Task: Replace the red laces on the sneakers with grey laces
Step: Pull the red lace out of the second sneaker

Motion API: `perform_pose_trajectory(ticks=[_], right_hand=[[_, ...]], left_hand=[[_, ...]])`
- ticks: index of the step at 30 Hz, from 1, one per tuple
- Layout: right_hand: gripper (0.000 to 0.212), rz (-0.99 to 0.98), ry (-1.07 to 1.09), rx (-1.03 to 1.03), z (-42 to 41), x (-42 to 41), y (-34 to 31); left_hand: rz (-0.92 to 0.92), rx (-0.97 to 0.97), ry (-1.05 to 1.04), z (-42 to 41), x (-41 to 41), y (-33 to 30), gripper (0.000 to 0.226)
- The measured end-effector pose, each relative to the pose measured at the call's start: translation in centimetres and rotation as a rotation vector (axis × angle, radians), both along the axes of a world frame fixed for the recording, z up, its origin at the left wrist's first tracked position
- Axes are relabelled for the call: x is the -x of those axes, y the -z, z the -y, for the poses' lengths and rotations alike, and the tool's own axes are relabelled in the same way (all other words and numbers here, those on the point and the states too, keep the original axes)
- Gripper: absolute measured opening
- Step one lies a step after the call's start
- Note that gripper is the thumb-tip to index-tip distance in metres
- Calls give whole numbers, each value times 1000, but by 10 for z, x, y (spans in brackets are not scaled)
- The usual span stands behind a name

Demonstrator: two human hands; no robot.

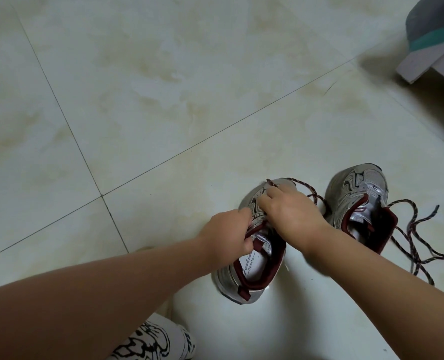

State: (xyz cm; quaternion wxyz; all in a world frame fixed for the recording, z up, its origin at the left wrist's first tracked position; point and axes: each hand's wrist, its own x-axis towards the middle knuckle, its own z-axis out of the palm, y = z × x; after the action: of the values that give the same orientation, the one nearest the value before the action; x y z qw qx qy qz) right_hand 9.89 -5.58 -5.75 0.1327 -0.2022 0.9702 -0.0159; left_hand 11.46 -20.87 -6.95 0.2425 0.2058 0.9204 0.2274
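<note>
At the lower left, a knee in white cloth with a black drawn pattern (pixel 150 341) shows above the pale tiled floor (pixel 137 100). The left hand (pixel 226 235) reaches in from that side with its fingers curled, gripping the near sneaker (pixel 244 279) at the edge of its opening beside the tongue. This sneaker is silver-grey with dark red lining and stands on the floor, toe pointing away. Its white insole carries the printed words "Fashion" and, beneath that, "Sports" between two short dashes.

The right hand (pixel 288 211) lies over the front of the same sneaker, fingers bent down onto the eyelet area; it seems to pinch the red lace (pixel 304 183) there, though the fingertips themselves are hidden from view. The lace, dark red flecked with a lighter colour, arcs out from under this hand across the toe and runs off to the right.

Just to the right stands the second sneaker (pixel 356 193), the same make, apart from the first, with its eyelets bare. A loose red lace (pixel 413 229) lies in tangled loops on the floor against its right side.

In the upper right corner is a grey board (pixel 423 63) with grey-and-teal cloth (pixel 434 29) above it.
</note>
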Motion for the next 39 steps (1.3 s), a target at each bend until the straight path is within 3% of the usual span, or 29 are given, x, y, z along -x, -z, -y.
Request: perform_pose_trajectory(ticks=[4,5,9,12,14,16,18,21,24,32,33,37,39], right_hand=[[8,55,738,402,-11,2,0],[8,66,806,445,-13,1,1],[25,32,377,305,-6,-1,-3],[21,46,121,76,1,4,0],[15,16,275,169,-1,10,-2],[13,42,619,455,-10,15,-8],[16,168,820,694,-19,14,-9],[15,301,714,663,-11,5,-6],[13,213,564,456,-1,6,-1],[9,294,409,478,6,12,1],[6,242,471,541,5,14,0],[14,23,1052,917,-11,33,-17],[7,-124,1000,778,-14,34,-19]], left_hand=[[23,-41,-37,4,-3,0,22],[25,-46,-40,4,-3,0,22],[17,-21,-16,1,-3,-1,24],[19,-11,-12,0,-3,-2,26],[20,-21,-23,1,-4,-2,24],[19,-37,-40,4,-4,-1,22],[24,-46,-43,4,-4,1,22],[16,-44,-36,2,-3,2,23],[12,-37,-34,2,-4,2,21],[3,-36,-24,3,-5,1,20],[3,-39,-27,3,-5,1,21],[27,-58,-34,6,-6,3,22],[38,-55,-37,7,-6,3,20]])
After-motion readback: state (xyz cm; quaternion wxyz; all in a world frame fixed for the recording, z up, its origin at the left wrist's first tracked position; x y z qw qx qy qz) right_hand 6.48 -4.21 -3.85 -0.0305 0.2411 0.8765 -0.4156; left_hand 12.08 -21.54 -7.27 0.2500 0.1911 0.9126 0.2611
